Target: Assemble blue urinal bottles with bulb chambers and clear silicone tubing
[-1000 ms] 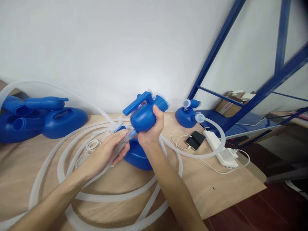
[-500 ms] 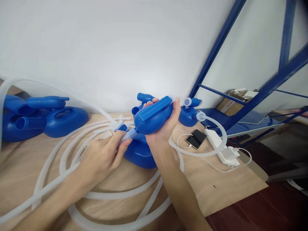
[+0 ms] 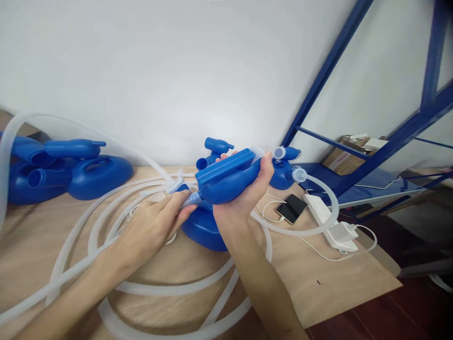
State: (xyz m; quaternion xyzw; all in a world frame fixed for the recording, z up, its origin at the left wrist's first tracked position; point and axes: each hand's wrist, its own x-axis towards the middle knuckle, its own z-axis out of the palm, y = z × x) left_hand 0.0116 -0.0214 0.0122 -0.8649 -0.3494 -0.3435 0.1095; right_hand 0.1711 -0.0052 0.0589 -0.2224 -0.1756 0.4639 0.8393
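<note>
A blue plastic urinal head [image 3: 228, 182], hollow and bulb-shaped with a flat ridge, lies in my right hand [image 3: 247, 196], whose fingers wrap it from behind. A whitish translucent cap shows at its upper right end. At its lower left end, my left hand [image 3: 155, 222] pinches the clear hose end [image 3: 190, 200] against the narrow nozzle. How far the hose sits over the nozzle I cannot tell. Under my hands stands a blue urinal bottle [image 3: 205, 231], partly hidden. Coils of translucent hose [image 3: 170, 288] spread around it on the wooden table [image 3: 283, 264].
More blue bottles [image 3: 101, 177] stand at the left, and another [image 3: 281, 174] with a hose stands behind to the right. A phone [image 3: 291, 208] on a cable lies beside a white power strip [image 3: 327, 222]. A blue metal rack [image 3: 318, 80] rises at the right.
The urinal head has turned slightly in my right hand, and more of its translucent cap shows. My left hand still pinches the hose end. The view has shifted slightly.
</note>
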